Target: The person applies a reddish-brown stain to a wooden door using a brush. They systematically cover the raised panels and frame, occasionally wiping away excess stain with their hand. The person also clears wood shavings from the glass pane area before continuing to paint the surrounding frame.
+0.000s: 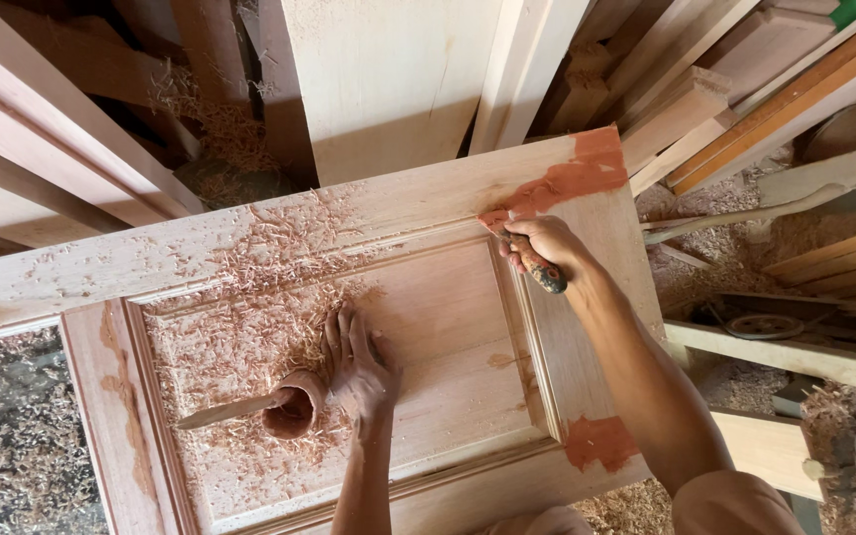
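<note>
A wooden door [428, 327] is laid flat, filling most of the view, with a recessed panel in the middle. The right hand [537, 248] is wrapped tight around a tool [545, 273] with a dark, stained handle end, and its tip is pressed at the panel's far right corner, right where a streak of reddish filler [572, 178] is smeared across the frame toward the door's far right corner. So that grip is pressed together, pinching the tool. Another patch of filler [598, 442] is seen on the frame by the near right corner of the panel.

The left hand [359, 367] is rested on the panel, roughly in its middle, fingers spread and laid against the side of a small cup [294, 404] that's caked in the same reddish stuff. The cup is touched more than grabbed; the grip is open, not closed around it. A flat stick [225, 411] is stuck in the cup and pointed off to the left.

Shavings [250, 287] are scattered all over the left half of the panel and the far rail. Planks [388, 79] are stacked beyond the far edge, and more shavings are piled on the floor [22, 446].
</note>
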